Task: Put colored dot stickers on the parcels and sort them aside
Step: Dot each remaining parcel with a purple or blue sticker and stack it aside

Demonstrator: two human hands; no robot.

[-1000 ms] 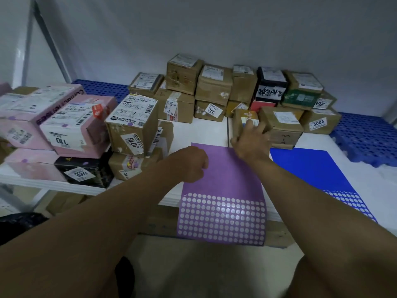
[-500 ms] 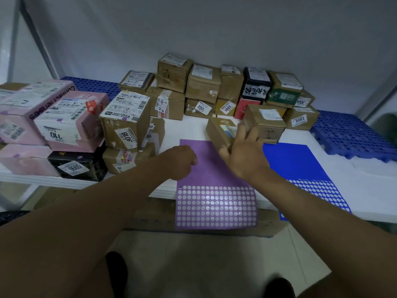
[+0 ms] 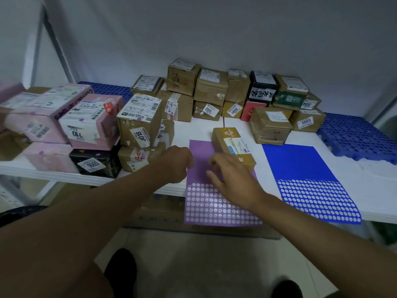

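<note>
Right hand (image 3: 234,181) fingers loosely curled over purple sticker sheet (image 3: 202,153), holding nothing

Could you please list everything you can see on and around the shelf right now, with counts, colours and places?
small parcel: one, brown with a white label, lying partly on the purple sheet's far right corner
purple sticker sheet: one, front centre, overhanging the shelf edge
blue sticker sheet: one, to the right of the purple one
back parcels: over a dozen, mostly brown, one black, stacked along the wall
left parcels: several pink, brown and one black, piled at the left, some with purple dots
shelf: one, white
pallet mats: blue, far right and back left
left hand: fingers curled, at the purple sheet's left edge
right hand: fingers loosely spread above the purple sheet, near the small parcel
</note>
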